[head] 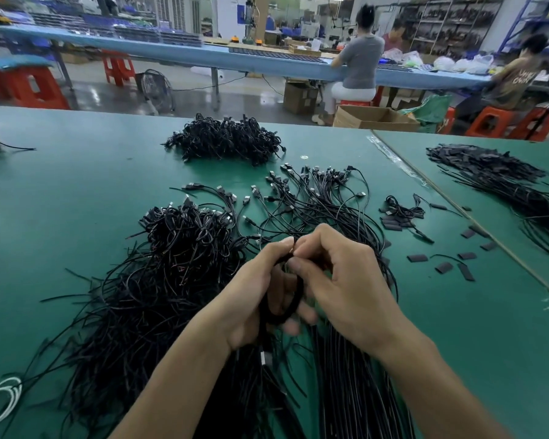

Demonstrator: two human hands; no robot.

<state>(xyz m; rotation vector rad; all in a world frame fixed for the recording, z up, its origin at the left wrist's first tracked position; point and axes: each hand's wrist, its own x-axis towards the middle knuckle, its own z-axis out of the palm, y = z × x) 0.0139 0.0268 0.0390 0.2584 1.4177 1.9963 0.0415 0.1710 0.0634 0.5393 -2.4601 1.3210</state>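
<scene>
I have both hands up over the middle of the table, closed on one black cable. The left hand curls round a small loop of it, with fingers through the coil. The right hand pinches the cable at the top of the loop, thumb against forefinger, close against the left thumb.

The step reads to me as winding the cable into a tight coil, like those in the pile to the left. To do it well I'd grip firmly with the left so the turns come out one size. I'd feed with the right pinch close to the coil so no slack builds, and lay each turn flat beside the last rather than crossed. The tail drops into the loose cables below the wrists, so I'd draw it up slowly to avoid snagging a neighbour. Whether the plug end sits inside the coil I cannot tell.
</scene>
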